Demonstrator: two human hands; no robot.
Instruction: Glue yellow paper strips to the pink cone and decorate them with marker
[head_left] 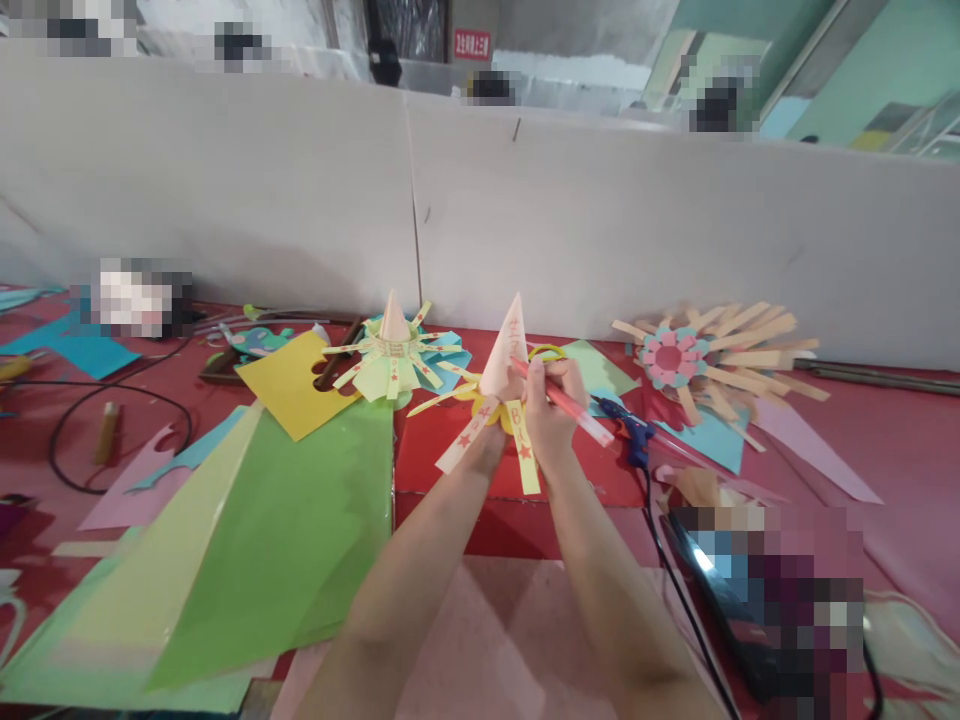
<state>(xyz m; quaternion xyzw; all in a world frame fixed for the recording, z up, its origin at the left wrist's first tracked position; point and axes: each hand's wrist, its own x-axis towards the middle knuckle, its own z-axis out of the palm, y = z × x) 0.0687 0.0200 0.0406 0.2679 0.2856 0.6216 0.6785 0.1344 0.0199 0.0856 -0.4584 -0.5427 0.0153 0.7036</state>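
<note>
My right hand pinches a red marker, its tip close to or touching a pale pink paper cone. Red writing runs down the cone's side. My left hand holds the cone up from below; its fingers are mostly hidden by the paper. Around the cone's base is a yellow paper ring with strips hanging from it. A pink strip and a yellow strip carry red letters and stars. Behind my right hand shows a small yellow-green loop.
A similar finished-looking cone piece stands left. A paper flower with long strips lies right. A blue glue gun trails its cord past a phone. Green sheets and a yellow sheet cover the left. A white partition stands behind.
</note>
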